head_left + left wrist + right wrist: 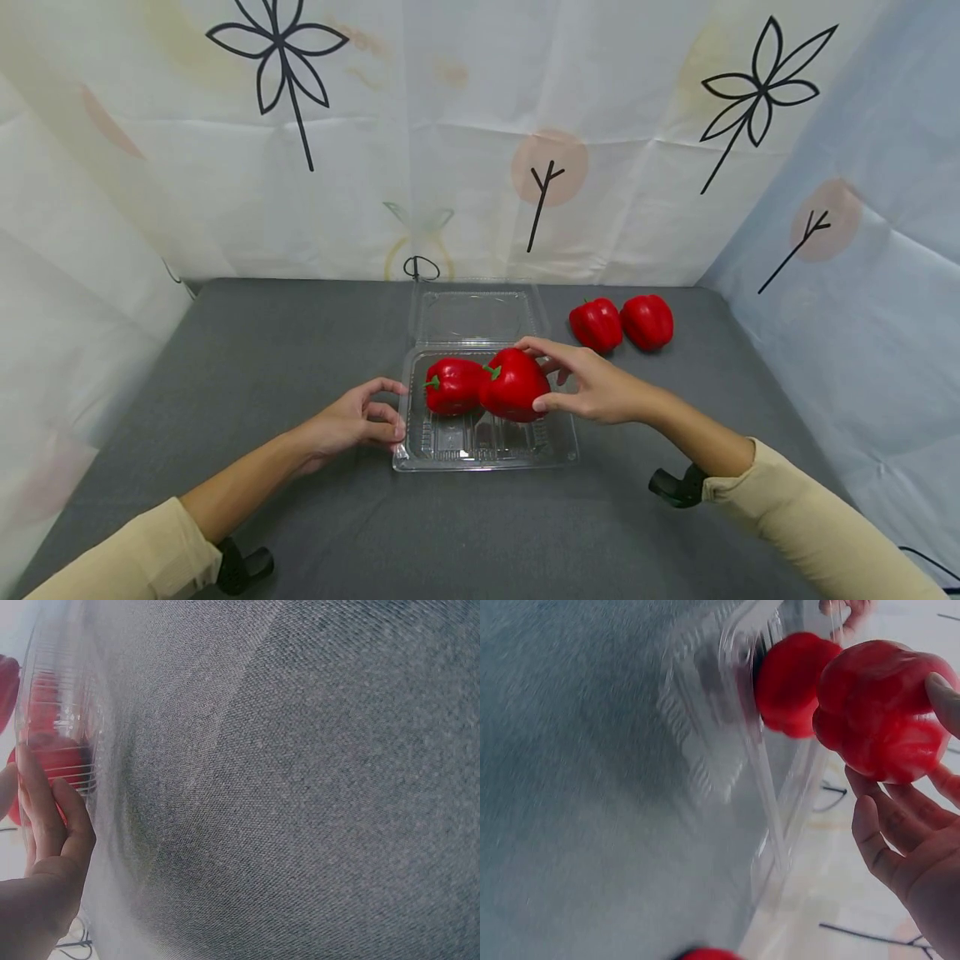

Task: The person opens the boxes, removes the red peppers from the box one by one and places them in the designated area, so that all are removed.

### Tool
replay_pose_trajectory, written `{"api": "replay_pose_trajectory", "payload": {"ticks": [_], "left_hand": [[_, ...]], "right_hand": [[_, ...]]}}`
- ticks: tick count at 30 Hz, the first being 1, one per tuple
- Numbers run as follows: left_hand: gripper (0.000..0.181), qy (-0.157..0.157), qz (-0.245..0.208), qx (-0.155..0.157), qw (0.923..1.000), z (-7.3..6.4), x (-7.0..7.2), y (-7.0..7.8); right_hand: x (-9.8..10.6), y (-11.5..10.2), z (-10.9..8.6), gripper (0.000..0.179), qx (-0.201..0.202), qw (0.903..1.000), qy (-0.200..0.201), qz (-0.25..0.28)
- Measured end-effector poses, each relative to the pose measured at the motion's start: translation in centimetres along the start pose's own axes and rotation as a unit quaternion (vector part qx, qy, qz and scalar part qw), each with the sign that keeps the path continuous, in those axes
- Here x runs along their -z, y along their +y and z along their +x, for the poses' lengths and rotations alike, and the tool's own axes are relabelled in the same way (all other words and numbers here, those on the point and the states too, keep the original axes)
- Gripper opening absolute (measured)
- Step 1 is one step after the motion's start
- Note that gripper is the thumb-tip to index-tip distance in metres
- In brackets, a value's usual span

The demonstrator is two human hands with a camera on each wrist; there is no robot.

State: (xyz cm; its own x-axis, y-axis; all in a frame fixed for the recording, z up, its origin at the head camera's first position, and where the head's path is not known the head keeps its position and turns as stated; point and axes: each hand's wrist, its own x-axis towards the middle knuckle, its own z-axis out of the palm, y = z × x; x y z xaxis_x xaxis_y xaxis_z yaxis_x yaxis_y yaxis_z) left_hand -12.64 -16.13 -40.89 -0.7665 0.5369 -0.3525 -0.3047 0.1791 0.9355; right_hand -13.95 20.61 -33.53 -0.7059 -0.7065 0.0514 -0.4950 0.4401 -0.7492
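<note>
My right hand point(592, 387) grips a red bell pepper point(516, 385) between thumb and fingers, its green stem pointing left. In the right wrist view this bell pepper point(885, 709) is held above the rim of a clear plastic container point(487, 457). A second red bell pepper point(452, 387) sits inside, at the container's left part, its right end partly hidden by the held one. At the container's left side, my left hand point(352, 421) holds the edge. The left wrist view has its fingers point(49, 817) against the outer wall.
The container's clear lid point(476, 315) lies folded back behind it. Two more red bell peppers, a left one point(596, 325) and a right one point(647, 322), lie at the back right of the grey table point(300, 342). Printed cloth point(465, 100) hangs behind and at both sides.
</note>
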Motion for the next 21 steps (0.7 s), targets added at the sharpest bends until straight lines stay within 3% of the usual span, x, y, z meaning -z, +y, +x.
{"api": "replay_pose_trajectory", "payload": {"ticks": [11, 21], "left_hand": [[0.064, 0.003, 0.003, 0.002, 1.0, 0.0, 0.0, 0.0], [0.063, 0.004, 0.005, 0.006, 1.0, 0.0, 0.0, 0.0]], "right_hand": [[2.7, 1.6, -3.0, 0.071, -0.029, 0.9956, 0.07, -0.056], [4.5, 3.0, -5.7, 0.07, -0.066, 0.9884, 0.109, -0.083]]}}
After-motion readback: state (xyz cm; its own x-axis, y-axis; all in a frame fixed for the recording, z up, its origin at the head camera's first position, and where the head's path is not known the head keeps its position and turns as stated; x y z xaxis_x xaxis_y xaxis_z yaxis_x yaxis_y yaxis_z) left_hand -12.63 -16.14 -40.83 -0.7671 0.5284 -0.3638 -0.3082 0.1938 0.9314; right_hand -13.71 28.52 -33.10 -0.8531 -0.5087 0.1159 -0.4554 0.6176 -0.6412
